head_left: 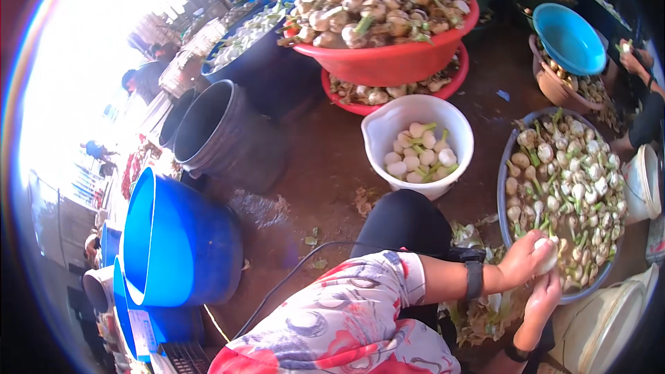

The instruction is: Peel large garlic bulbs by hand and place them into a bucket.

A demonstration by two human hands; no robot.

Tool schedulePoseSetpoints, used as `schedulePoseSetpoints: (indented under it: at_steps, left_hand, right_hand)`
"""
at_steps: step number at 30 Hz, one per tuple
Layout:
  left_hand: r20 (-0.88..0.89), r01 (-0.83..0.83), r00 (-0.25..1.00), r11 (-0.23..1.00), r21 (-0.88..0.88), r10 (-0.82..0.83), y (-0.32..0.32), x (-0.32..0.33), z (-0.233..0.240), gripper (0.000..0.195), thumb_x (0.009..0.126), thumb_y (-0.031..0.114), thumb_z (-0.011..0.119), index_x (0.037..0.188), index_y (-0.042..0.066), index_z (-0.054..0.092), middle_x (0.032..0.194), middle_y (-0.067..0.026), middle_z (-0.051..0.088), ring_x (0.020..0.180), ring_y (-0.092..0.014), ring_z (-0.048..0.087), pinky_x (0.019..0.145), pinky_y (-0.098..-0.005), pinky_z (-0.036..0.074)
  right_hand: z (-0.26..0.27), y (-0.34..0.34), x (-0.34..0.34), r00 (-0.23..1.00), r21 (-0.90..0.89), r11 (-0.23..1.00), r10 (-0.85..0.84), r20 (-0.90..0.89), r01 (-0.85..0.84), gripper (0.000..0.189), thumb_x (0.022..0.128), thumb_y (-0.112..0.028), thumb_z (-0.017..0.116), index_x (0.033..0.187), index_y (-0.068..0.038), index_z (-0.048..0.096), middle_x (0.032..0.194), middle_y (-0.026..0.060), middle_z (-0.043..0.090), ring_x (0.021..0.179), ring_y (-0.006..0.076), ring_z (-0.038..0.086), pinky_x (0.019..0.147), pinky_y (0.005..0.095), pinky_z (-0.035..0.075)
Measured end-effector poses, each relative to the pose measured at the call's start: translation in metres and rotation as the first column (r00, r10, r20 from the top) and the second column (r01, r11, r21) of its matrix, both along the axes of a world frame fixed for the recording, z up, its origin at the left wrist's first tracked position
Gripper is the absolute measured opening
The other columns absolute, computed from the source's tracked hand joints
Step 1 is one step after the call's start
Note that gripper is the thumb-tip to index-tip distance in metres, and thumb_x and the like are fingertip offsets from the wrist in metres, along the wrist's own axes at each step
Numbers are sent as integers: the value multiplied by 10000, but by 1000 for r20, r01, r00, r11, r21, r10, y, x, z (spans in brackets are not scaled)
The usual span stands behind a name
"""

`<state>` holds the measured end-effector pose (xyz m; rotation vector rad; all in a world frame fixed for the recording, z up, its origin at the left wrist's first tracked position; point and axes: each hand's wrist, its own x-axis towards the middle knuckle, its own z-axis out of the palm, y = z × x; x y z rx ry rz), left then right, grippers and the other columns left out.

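A white bulb with a green stem (547, 258), garlic or onion by its look, is in my left hand (526, 261), at the near-left rim of a wide grey-blue basin (503, 202). My right hand (543, 296) is just below, its fingertips against the underside of the bulb; whether it holds a tool is hidden. The basin is filled with similar bulbs (579, 192), many peeled white, with green stems, in brownish water. Beyond my knee stands a white plastic bucket (371, 140) with clean white bulbs (415, 153) inside. Peeled skins and leaves (486, 317) lie on the ground beneath my forearms.
A red basin (363, 65) heaped with unpeeled bulbs rests on another red basin. Blue tubs (192, 239) and dark buckets (208, 130) stand left. A light-blue bowl (569, 39) sits on a brown basin; beside it, another person's hand (631, 59) holds a bulb. Pale buckets (597, 322) flank the right.
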<state>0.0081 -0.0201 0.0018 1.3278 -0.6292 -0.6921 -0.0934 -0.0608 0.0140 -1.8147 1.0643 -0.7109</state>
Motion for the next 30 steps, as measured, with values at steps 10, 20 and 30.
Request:
schedulePoseSetpoints:
  at_steps: [10,20,30]
  left_hand:
    - [-684,221,685,966,-133,-251,-24,4,7,270,806,320,429,777,86,560,687,-13,544,605,-117,472,528,-274,360]
    - [-874,415,389,902,-115,-291,-14,4,9,222,774,298,420,724,121,544,658,-14,563,559,-150,518,509,-298,410]
    - [-800,569,304,772,-283,-517,-26,-5,-6,174,722,241,509,749,78,561,731,-66,587,601,-202,561,519,-334,440]
  right_hand:
    - [-8,-33,-45,985,-35,988,149,-84,-153,317,872,-178,446,1053,76,506,926,152,575,803,193,511,745,315,411]
    - [41,2,-35,905,-283,913,169,-389,-292,240,794,-162,591,885,60,604,833,235,603,754,301,589,706,352,454]
    - [1,-2,-54,964,-572,798,45,-262,-193,222,824,-130,530,809,89,562,650,169,568,563,284,516,565,361,423]
